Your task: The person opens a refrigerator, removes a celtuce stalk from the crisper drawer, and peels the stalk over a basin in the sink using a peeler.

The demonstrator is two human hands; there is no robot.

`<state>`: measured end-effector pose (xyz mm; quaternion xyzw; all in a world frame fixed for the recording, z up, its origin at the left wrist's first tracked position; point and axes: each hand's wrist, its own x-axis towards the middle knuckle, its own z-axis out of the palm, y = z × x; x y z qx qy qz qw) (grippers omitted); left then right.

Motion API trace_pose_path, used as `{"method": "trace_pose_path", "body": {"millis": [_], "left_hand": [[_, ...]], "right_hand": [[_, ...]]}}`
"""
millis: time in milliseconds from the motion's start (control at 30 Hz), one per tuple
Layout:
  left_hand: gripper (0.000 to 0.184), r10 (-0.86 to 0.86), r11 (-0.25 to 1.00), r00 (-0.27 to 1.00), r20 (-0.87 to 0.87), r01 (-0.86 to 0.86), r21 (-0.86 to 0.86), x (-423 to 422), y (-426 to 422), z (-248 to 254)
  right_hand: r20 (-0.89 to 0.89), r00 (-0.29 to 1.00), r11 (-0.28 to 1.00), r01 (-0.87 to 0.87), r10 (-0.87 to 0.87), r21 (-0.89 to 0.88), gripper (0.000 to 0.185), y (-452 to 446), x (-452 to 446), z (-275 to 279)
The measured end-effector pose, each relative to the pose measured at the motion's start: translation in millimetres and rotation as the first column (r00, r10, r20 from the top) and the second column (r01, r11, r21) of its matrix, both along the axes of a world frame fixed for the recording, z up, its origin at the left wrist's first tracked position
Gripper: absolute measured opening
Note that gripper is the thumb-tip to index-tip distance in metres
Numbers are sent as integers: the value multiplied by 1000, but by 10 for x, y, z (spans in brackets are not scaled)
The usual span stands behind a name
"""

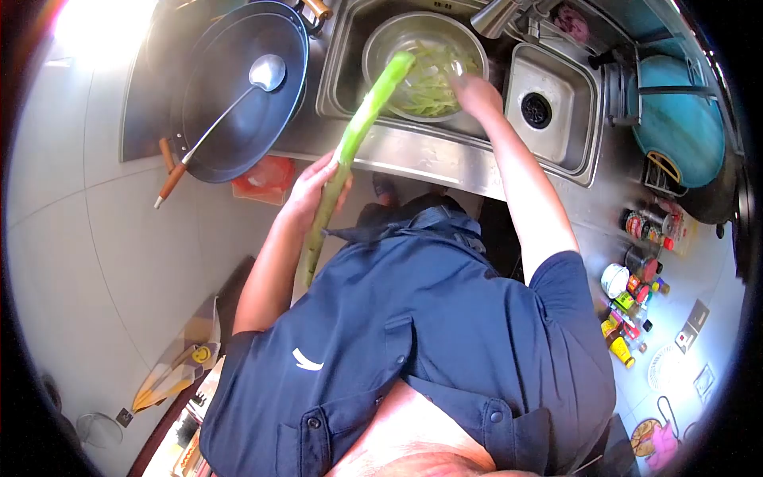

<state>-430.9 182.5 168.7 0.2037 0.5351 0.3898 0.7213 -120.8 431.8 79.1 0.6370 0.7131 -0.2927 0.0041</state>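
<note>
My left hand is wrapped round a long green celtuce stem, which slants up from beside my body to the basin's edge. The upper stretch is bright, pale and wet-looking; the lower end is darker green. My right hand is over the right side of a round metal basin, fingers closed and pointing inward. Something small and shiny shows at its fingertips, too blurred to name. Thin green peelings lie in the basin, which stands in the larger sink bowl.
On the left a dark wok holds a metal ladle. A smaller sink bowl with a black drain is at right, below the faucet. Beyond are a turquoise round board and several seasoning bottles. A red plastic bag hangs under the wok.
</note>
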Motion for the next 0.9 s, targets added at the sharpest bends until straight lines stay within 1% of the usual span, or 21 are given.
{"method": "trace_pose_path", "body": {"millis": [33, 100, 133, 167, 200, 233, 267, 300, 333, 367, 433, 467, 500, 533, 567, 667, 700, 733, 767, 833, 900], "left_hand": [[42, -8, 1000, 999, 44, 9, -22, -7, 19, 2], [44, -17, 999, 1000, -12, 17, -29, 7, 95, -18], [44, 9, 998, 999, 51, -5, -68, 3, 99, -63], [45, 35, 994, 993, 115, -23, -107, -8, 107, -119], [44, 7, 992, 980, 198, 18, -123, -46, 126, -195], [44, 13, 992, 980, 199, 13, -124, -33, 179, -196], [47, 20, 988, 982, 186, 10, -157, 3, 219, -190], [52, 29, 982, 985, 172, 4, -190, 8, 253, -198], [53, -51, 976, 980, 193, 90, -200, -30, 285, -244], [53, -39, 975, 981, 192, 79, -206, -34, 319, -249], [57, -68, 983, 971, 229, 105, -153, 41, 400, -249], [55, -25, 986, 968, 248, 65, -154, 85, 435, -232], [55, -23, 986, 968, 249, 64, -154, 141, 460, -199], [54, 36, 987, 975, 217, -1, -159, 209, 497, -137], [53, 93, 985, 978, 186, -63, -161, 265, 527, -79], [53, 75, 989, 983, 165, -52, -142, 362, 580, 63], [53, 72, 989, 984, 164, -49, -141, 338, 576, 10], [54, 6, 990, 980, 201, 23, -141, 314, 574, -33], [55, -60, 986, 970, 237, 95, -138, 297, 576, -72], [57, -50, 985, 974, 219, 85, -150, 319, 563, -92], [49, -83, 990, 984, 159, 100, -101, 341, 538, -69]], "right_hand": [[2, 1000, 1000, 3, -3, -2, 55, -60, -8, 3], [-79, 980, 983, 182, -181, 1, 57, -99, -59, 26], [-18, 990, 990, 142, -142, 3, 57, -134, -92, 104], [-16, 991, 991, 135, -135, -3, 57, -138, -69, -30], [-95, 987, 991, 129, -126, 30, 56, -100, -17, -228], [-175, 978, 990, 125, -113, 62, 56, -98, -28, -240], [-173, 979, 991, 117, -106, 57, 56, -114, -27, -255], [-248, 959, 990, 141, -135, 5, 56, -134, -20, -268], [-321, 932, 986, 160, -168, -51, 57, -179, -46, -203], [-321, 934, 987, 149, -159, -57, 57, -269, -109, -127], [-545, 821, 986, 127, -168, -112, 60, -537, -261, 53], [-556, 824, 989, 31, -106, -142, 65, -686, -337, 218], [-602, 798, 994, -56, -10, -90, 68, -803, -410, 92], [-653, 755, 994, -106, 62, -28, 61, -951, -519, 238], [-639, 753, 982, -189, 157, 19, 51, -1044, -589, 391], [-618, 764, 975, -221, 186, 20, 43, -1267, -724, 556], [-627, 738, 966, -239, 250, 103, 42, -1310, -744, 558], [-630, 711, 949, -254, 313, 186, 42, -1339, -743, 558], [-629, 711, 950, -251, 313, 187, 42, -1362, -730, 543], [-589, 746, 950, -274, 309, 151, 41, -1379, -702, 513], [-592, 737, 944, -276, 327, 179, 44, -1351, -668, 506]]}}
